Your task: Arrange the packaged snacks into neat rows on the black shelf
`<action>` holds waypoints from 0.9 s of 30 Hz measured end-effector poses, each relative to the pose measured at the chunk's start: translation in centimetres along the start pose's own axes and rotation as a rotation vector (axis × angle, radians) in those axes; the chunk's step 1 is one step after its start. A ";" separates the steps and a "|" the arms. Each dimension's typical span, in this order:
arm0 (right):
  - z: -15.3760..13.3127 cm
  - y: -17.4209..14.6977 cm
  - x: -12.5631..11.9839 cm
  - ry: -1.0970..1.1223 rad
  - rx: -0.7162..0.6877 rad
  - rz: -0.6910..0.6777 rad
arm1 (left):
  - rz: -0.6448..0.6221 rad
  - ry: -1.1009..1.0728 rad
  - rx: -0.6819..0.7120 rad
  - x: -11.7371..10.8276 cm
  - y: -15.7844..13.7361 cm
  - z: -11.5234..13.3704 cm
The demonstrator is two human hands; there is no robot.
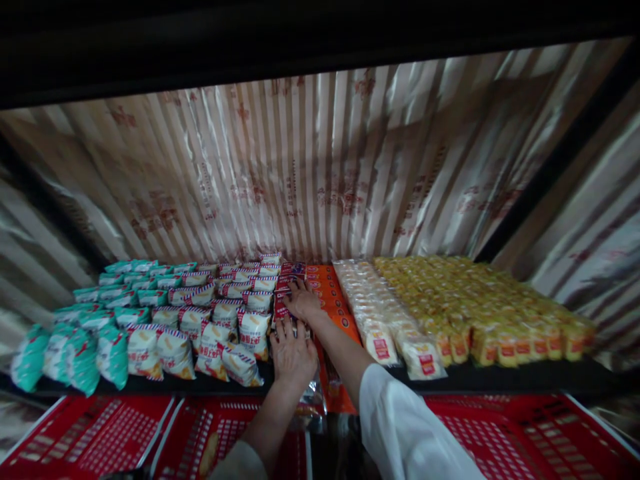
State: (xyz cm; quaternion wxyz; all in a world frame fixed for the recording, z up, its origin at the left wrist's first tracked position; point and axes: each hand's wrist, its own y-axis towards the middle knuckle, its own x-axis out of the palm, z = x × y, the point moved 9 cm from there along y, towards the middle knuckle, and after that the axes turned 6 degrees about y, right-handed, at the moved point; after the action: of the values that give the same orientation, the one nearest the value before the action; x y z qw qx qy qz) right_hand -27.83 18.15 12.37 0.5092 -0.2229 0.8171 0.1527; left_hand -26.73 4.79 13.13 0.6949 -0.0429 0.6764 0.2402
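Both hands rest on a row of dark red flat snack packets [281, 301] in the middle of the shelf. My left hand [294, 353] lies palm down with spread fingers on the nearer packets, partly covering them. Farther back, my right hand [302, 300] lies flat on the same row, fingers apart. Just right of it runs a strip of orange packets [333, 298], partly hidden under my right forearm. To the left stand white snack bags with red print and striped edges [254, 330]. Clear plastic packaging [313, 399] shows by the shelf's front edge below my left hand.
Teal bags [83, 357] fill the left end of the black shelf [480, 377]. White clear-wrapped packs [367, 300] and yellow packs [465, 300] fill the right. Red baskets [530, 433] stand below the front edge. Striped sheeting [320, 167] lines the back, under a dark overhead beam [320, 40].
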 end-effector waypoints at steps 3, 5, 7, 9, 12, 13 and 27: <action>-0.4 0.1 0.1 -0.014 -0.002 -0.002 | -0.004 -0.011 -0.006 0.1 0.1 -0.2; -0.4 0.1 0.3 -0.014 -0.002 -0.002 | -0.003 -0.014 -0.009 0.2 0.2 -0.3; -0.3 0.2 0.5 -0.009 0.000 -0.003 | -0.001 -0.014 -0.010 0.3 0.2 -0.3; -0.2 0.3 0.7 -0.003 -0.001 -0.003 | -0.004 -0.014 -0.008 0.4 0.2 -0.3; -0.1 0.3 0.8 0.005 -0.011 0.001 | -0.003 -0.017 -0.005 0.5 0.2 -0.3; -0.1 0.3 0.7 0.007 -0.016 0.004 | 0.000 -0.017 -0.006 0.5 0.2 -0.3; -1.1 1.1 0.0 -0.039 -0.146 0.015 | 0.036 -0.019 0.002 0.0 0.1 -0.1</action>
State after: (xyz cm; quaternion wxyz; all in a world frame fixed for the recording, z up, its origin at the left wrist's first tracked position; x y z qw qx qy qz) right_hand -29.20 18.53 12.85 0.5061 -0.2503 0.7955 0.2200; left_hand -26.84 4.83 13.09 0.6971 -0.0280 0.6705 0.2523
